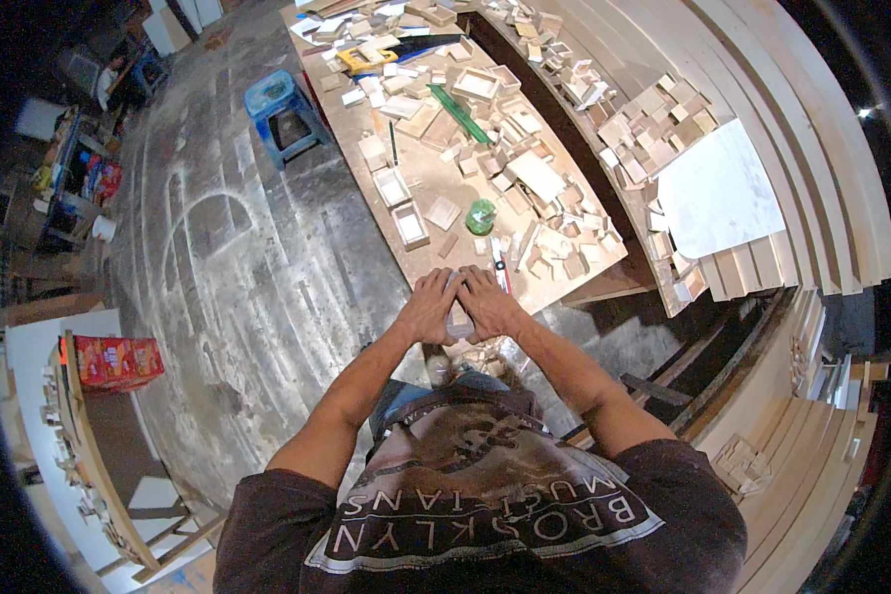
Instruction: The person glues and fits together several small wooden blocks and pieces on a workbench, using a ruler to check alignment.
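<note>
At the near edge of the bench (424,176), in the head view, my left grip (430,305) and right grip (490,304) meet, both closed about a small pale piece (456,319) between them; just beyond lies a red-and-white tool (502,273); a round green object (480,217) sits farther in, near a shallow wooden box (409,226); a blue plastic stool (272,96) stands left of the bench.

held piece (458,320): partly hidden by hands (433,305) (488,303) | distant person (107,87): blurred | shirt (475,559): cut off below
</note>
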`<act>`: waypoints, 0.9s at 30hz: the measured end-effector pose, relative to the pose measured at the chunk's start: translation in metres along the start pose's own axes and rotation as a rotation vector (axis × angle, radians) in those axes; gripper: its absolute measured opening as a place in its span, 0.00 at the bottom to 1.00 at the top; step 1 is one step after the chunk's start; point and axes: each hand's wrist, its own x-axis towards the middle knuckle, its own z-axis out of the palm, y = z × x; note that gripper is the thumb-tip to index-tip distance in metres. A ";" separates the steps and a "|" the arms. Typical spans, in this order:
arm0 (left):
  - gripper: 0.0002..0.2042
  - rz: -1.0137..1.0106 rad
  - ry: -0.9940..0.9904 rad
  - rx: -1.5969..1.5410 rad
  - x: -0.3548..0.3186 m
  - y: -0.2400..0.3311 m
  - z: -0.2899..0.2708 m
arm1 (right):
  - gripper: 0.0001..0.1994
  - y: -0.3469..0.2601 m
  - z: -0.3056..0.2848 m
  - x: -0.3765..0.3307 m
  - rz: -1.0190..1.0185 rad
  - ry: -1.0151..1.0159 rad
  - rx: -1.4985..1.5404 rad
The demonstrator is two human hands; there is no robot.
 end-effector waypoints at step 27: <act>0.67 -0.086 -0.119 0.085 0.003 0.012 -0.013 | 0.40 -0.034 0.046 -0.054 0.617 0.384 0.482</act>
